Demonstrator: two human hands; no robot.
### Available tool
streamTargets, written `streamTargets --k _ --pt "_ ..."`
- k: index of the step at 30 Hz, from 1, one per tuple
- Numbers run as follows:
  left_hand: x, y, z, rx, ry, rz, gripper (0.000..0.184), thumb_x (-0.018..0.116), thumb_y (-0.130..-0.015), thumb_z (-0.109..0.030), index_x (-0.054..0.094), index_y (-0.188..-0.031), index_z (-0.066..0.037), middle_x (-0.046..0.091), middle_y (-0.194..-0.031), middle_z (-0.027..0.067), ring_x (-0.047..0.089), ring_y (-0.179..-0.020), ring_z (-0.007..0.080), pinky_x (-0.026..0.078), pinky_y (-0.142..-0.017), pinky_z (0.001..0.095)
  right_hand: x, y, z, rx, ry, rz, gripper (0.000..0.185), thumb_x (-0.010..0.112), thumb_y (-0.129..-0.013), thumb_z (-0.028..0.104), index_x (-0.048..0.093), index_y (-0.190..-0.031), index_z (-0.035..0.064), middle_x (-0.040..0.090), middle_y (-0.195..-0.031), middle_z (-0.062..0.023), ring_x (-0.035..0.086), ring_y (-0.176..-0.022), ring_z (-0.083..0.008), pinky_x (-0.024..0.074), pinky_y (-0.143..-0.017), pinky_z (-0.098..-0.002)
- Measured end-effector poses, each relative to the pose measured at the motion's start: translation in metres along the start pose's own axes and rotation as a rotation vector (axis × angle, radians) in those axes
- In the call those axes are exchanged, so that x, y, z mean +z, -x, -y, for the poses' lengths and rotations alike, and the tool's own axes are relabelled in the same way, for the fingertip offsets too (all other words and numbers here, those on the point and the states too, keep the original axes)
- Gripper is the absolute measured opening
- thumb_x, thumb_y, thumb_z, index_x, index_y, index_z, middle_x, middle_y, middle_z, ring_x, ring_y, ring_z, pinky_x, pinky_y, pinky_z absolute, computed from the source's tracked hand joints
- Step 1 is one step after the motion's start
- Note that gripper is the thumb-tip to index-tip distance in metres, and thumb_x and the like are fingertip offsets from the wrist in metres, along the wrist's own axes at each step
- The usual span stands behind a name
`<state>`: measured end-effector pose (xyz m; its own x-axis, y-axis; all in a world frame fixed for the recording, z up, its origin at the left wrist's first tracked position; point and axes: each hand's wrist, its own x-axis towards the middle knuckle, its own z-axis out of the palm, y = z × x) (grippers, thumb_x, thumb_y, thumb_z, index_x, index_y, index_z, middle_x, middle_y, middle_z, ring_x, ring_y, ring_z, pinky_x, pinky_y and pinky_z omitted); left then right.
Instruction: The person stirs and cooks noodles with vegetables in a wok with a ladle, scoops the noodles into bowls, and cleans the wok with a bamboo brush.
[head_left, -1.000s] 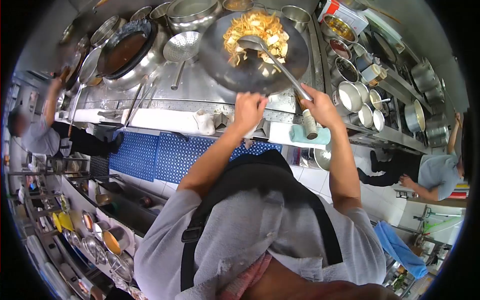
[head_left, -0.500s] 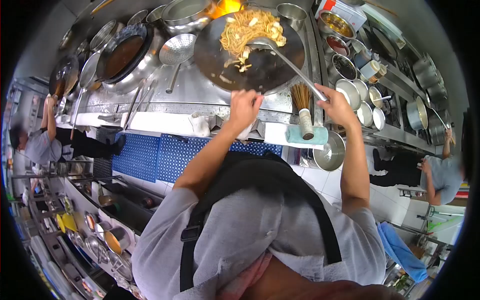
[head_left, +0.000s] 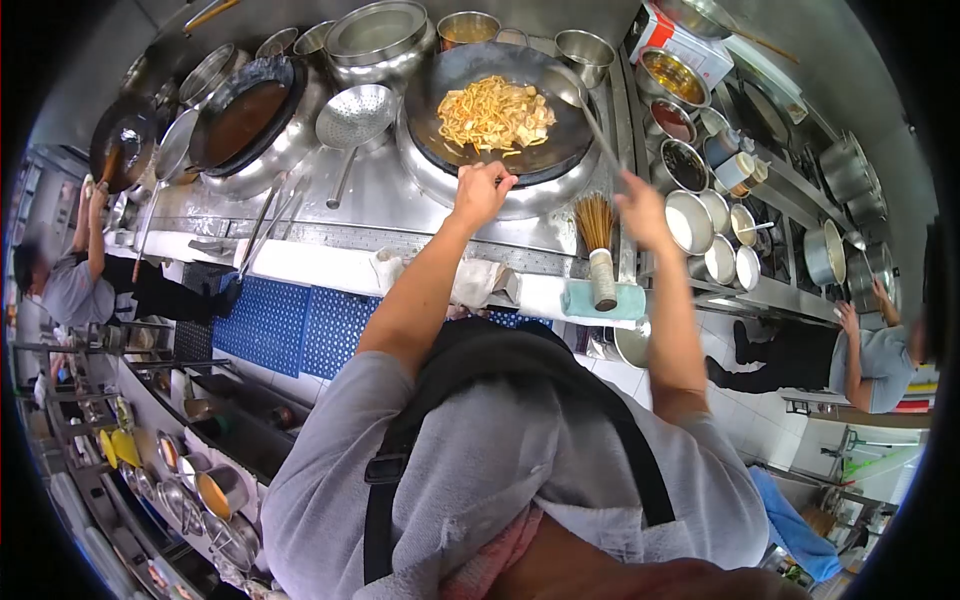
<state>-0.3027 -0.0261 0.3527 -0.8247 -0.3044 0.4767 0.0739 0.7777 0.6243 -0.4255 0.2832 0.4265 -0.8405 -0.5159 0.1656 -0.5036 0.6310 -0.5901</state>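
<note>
In the head view a black wok [head_left: 430,110] sits level on its round steel burner ring. Noodles with pale pieces [head_left: 495,115] lie heaped in its middle. My left hand [head_left: 482,192] is closed at the wok's near rim, gripping it. Slightly smeared by motion, my right hand [head_left: 642,208] is wrapped around the handle of a ladle [head_left: 598,132]. The ladle's bowl is at the wok's right inner wall, apart from the noodles. A bamboo brush [head_left: 597,225] lies just left of my right hand, its handle on a folded green cloth [head_left: 625,300].
Left of the wok rests a perforated strainer [head_left: 356,115], beside a second wok [head_left: 245,125] with dark liquid. Sauce bowls and white containers [head_left: 688,222] line the right side. One co-worker [head_left: 75,275] stands far left, another [head_left: 880,345] far right.
The wok has come down from a tilt over the flame, and the flame no longer shows. The noodles have gathered mid-wok. My right hand has moved the ladle from the noodles to the right wall.
</note>
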Motion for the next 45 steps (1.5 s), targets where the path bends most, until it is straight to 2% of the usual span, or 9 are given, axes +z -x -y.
streamTargets --k 3,7,12,16,21,27,30,40,45 --pt "-0.004 -0.001 -0.005 -0.052 -0.001 0.019 0.020 0.080 -0.089 -0.026 0.072 -0.084 -0.009 0.069 -0.077 0.0117 0.064 -0.083 0.0339 0.046 -0.084 0.0467 0.103 0.008 0.040 0.083 0.103 -0.150 0.054 0.071 -0.096 0.014 0.055 -0.146 0.0050 0.075 -0.113 -0.0220 0.075 -0.094 -0.0345 0.0596 -0.083 -0.0422" --pt "-0.028 0.011 -0.050 0.100 0.190 -0.301 0.018 0.080 -0.086 -0.013 0.077 -0.102 -0.006 0.072 -0.104 0.0164 0.068 -0.097 0.0354 0.048 -0.100 0.0445 0.073 0.011 0.048 0.406 -0.763 0.193 0.052 0.071 -0.098 0.013 0.056 -0.147 0.0076 0.069 -0.085 -0.0085 0.059 -0.055 -0.0093 0.0476 -0.044 -0.0334" --pt "-0.098 0.080 -0.106 -0.148 0.531 0.214 0.025 0.077 -0.091 -0.010 0.076 -0.114 -0.003 0.073 -0.115 0.0129 0.070 -0.106 0.0234 0.053 -0.096 0.0350 0.079 -0.043 0.036 0.156 -0.228 -0.035 0.056 0.072 -0.089 0.018 0.060 -0.141 -0.0007 0.070 -0.122 -0.0295 0.070 -0.112 -0.0422 0.0536 -0.098 -0.0442" --pt "-0.109 0.103 -0.111 -0.247 0.513 0.490 0.025 0.074 -0.095 -0.011 0.075 -0.118 -0.002 0.073 -0.115 0.0119 0.070 -0.106 0.0200 0.054 -0.095 0.0335 0.123 -0.099 0.047 0.154 -0.291 0.095 0.054 0.074 -0.088 0.018 0.063 -0.139 0.0019 0.072 -0.118 -0.0269 0.071 -0.109 -0.0399 0.0535 -0.097 -0.0444" --pt "-0.107 0.124 -0.100 -0.268 0.509 0.447 0.024 0.075 -0.096 -0.013 0.074 -0.117 -0.003 0.074 -0.109 0.0111 0.069 -0.094 0.0209 0.055 -0.086 0.0331 0.121 -0.063 0.076 -0.087 -0.197 0.223 0.054 0.069 -0.093 0.008 0.058 -0.146 0.0071 0.074 -0.091 -0.0155 0.068 -0.070 -0.0223 0.0550 -0.069 -0.0367" --pt "-0.116 0.135 -0.089 -0.481 0.552 0.425 0.024 0.074 -0.098 -0.014 0.074 -0.118 0.001 0.076 -0.110 0.0112 0.070 -0.094 0.0171 0.056 -0.085 0.0310 0.042 0.034 0.013 -0.229 -0.201 0.301 0.061 0.069 -0.089 0.002 0.057 -0.149 0.0115 0.068 -0.131 -0.0186 0.071 -0.089 -0.0256 0.0544 -0.082 -0.0405" --pt "-0.113 0.133 -0.085 -0.518 0.566 0.470 0.026 0.071 -0.099 -0.011 0.072 -0.122 0.001 0.076 -0.110 0.0104 0.071 -0.096 0.0167 0.058 -0.085 0.0313 -0.010 0.050 0.015 -0.064 0.244 0.284 0.065 0.068 -0.086 0.000 0.058 -0.149 0.0187 0.063 -0.139 -0.0228 0.070 -0.106 -0.0379 0.0552 -0.093 -0.0436" --pt "-0.087 0.078 -0.079 -0.330 0.441 0.410 0.025 0.072 -0.098 -0.015 0.075 -0.118 0.000 0.077 -0.109 0.0115 0.071 -0.096 0.0166 0.056 -0.089 0.0324 -0.025 0.086 0.068 0.366 -0.649 0.584 0.058 0.069 -0.097 0.010 0.053 -0.152 0.0091 0.059 -0.076 -0.0033 0.051 -0.052 -0.0099 0.0450 -0.050 -0.0319" --pt "-0.071 0.073 -0.075 -0.358 0.486 0.446 0.025 0.073 -0.098 -0.015 0.075 -0.118 0.000 0.077 -0.107 0.0128 0.070 -0.094 0.0161 0.056 -0.088 0.0323 0.012 0.071 0.071 0.025 -0.284 0.404 0.053 0.070 -0.095 0.008 0.058 -0.147 0.0054 0.074 -0.105 -0.0210 0.070 -0.087 -0.0285 0.0543 -0.084 -0.0399"
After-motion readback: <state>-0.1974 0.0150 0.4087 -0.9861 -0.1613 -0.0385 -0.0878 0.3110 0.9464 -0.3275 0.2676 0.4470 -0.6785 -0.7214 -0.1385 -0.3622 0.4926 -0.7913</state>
